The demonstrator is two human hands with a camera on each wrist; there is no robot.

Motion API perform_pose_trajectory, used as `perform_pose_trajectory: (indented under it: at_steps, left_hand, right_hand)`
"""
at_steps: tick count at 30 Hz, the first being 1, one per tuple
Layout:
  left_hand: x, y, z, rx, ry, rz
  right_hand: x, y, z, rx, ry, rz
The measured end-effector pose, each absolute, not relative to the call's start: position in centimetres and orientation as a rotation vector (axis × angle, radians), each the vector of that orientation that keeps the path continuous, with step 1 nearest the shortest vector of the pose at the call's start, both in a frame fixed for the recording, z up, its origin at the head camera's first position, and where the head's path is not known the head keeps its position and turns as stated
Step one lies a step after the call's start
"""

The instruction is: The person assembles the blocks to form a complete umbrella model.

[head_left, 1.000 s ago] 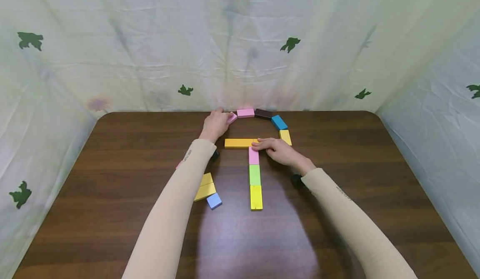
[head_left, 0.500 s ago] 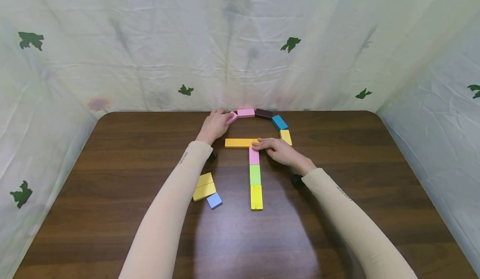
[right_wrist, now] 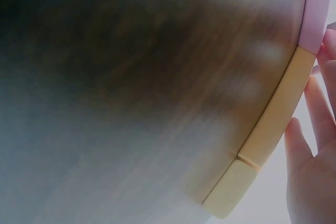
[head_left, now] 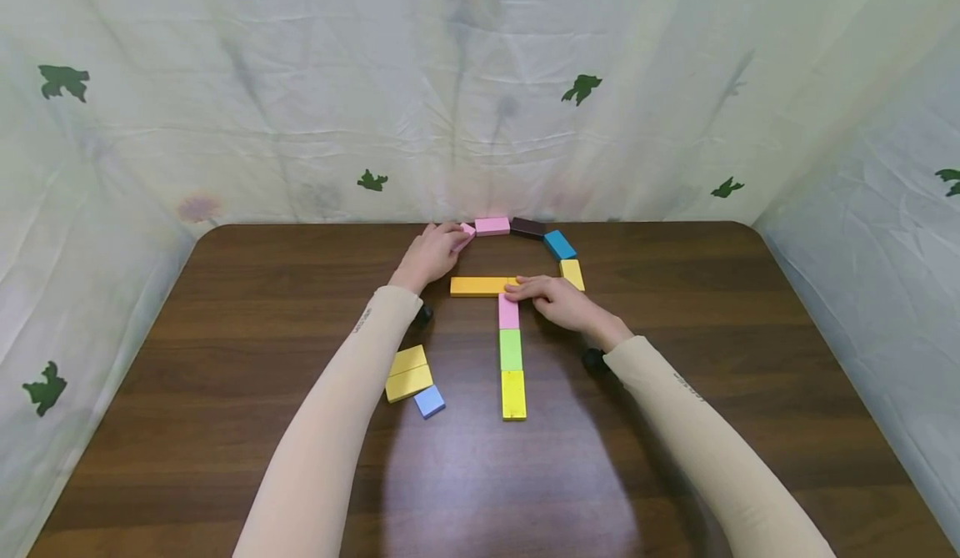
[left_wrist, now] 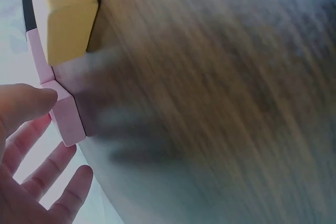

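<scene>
Your left hand (head_left: 426, 258) pinches a pink block (left_wrist: 70, 116) by the table's (head_left: 690, 316) far edge; your right hand (head_left: 561, 301), fingers extended, touches where the orange blocks (head_left: 478, 287) meet the nearer pink block (head_left: 508, 314), in from that edge.

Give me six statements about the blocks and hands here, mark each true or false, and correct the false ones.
1. The left hand pinches a pink block. True.
2. The dark block lies between the bright blue block and another pink block. True.
3. The right hand holds the bright blue block. False: its fingertips are at the orange row.
4. The green block lies between the bright yellow block and a third pink block. True.
5. In the head view, the light blue block lies right of the bright yellow block. False: it lies left.
6. The green block is stacked on the bright yellow block. False: both lie on the table.
</scene>
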State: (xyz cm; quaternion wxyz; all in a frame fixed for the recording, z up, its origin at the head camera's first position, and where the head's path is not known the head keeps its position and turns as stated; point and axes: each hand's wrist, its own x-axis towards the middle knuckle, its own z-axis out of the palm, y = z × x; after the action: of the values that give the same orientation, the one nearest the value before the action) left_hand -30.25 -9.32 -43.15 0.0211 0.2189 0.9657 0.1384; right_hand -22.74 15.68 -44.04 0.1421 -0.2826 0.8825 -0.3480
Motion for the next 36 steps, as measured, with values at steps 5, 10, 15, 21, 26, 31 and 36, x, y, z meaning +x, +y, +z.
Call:
perform_pose_trajectory:
  at_steps: [5,10,15,21,26,31,36]
  left_hand:
    - [-30.37,-9.32,-43.24,0.667,2.988,0.424]
    - [-30.49,-9.29,-43.29,0.657,2.995,0.426]
    - [-30.51,-9.32,-43.26,0.661,2.995,0.423]
    - [-30.5,-9.49,-43.27,0.683,2.99,0.423]
    - [-30.64,-9.6,-43.32,0.701,3.019,0.436]
    - [-30.79,-9.62,-43.36,0.7,3.024,0.459]
    - [-30.89,-9.58,-43.44,0.716,3.05,0.477]
  right_hand:
    - [-22.71,15.7,-44.02,-0.822,2.549,-1.002]
    - [-22.75,15.68,-43.88,-0.858,2.564,-0.998]
    - [-22.71,15.71,-43.86,-0.875,2.571,-0.995]
    - [-22.67,15.64,-43.94,-0.869,2.562,-1.002]
    - [-22.68,15.6,-43.9,-0.849,2.554,-1.008]
    - [-22.68,15.59,-43.89,-0.84,2.553,-1.01]
    - [-22.65,15.64,-43.89,-0.844,2.556,-1.007]
